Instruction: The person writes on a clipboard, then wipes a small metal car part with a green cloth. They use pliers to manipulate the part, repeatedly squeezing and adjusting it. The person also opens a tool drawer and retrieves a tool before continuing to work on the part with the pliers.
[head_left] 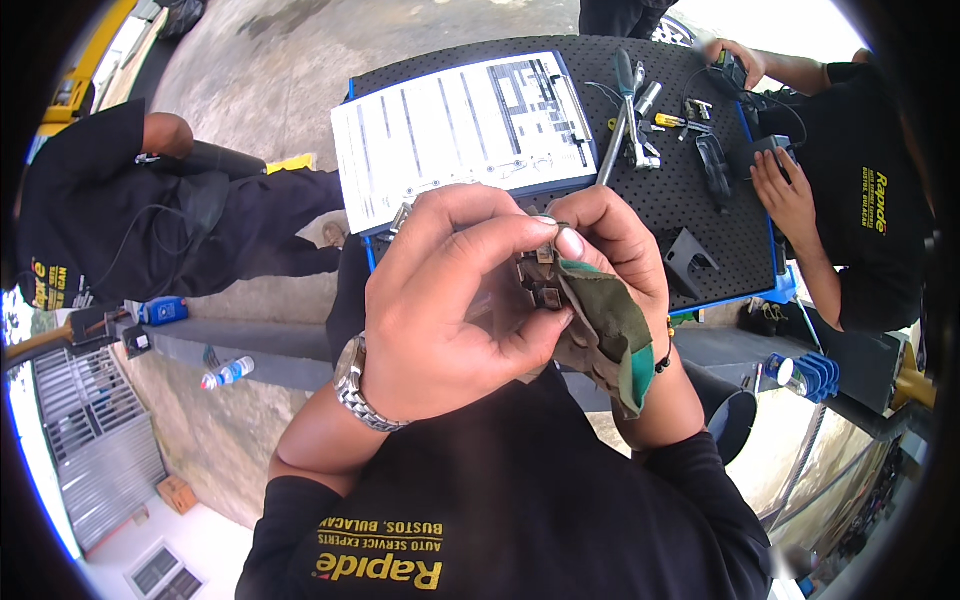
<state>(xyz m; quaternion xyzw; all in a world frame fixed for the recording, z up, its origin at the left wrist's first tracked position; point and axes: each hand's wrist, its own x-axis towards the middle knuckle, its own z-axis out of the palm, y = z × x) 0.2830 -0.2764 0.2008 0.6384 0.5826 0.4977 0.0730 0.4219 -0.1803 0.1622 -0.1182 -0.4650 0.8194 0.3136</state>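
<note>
In front of my chest my two hands meet around a small metal piece with square, bent tabs; its kind I cannot make out. My left hand curls round it from the left, thumb below and index finger above, closed on it. On the other side my right hand is pinched at the top of the piece and also grips an olive and green rag. The rag hangs down from that hand beside the metal piece. Curled fingers hide part of the piece.
Beyond my hands, a black perforated work table bears a clipboard with paper, a ratchet and a yellow screwdriver. A co-worker at right handles black devices; another person stands left. A spray can lies at left.
</note>
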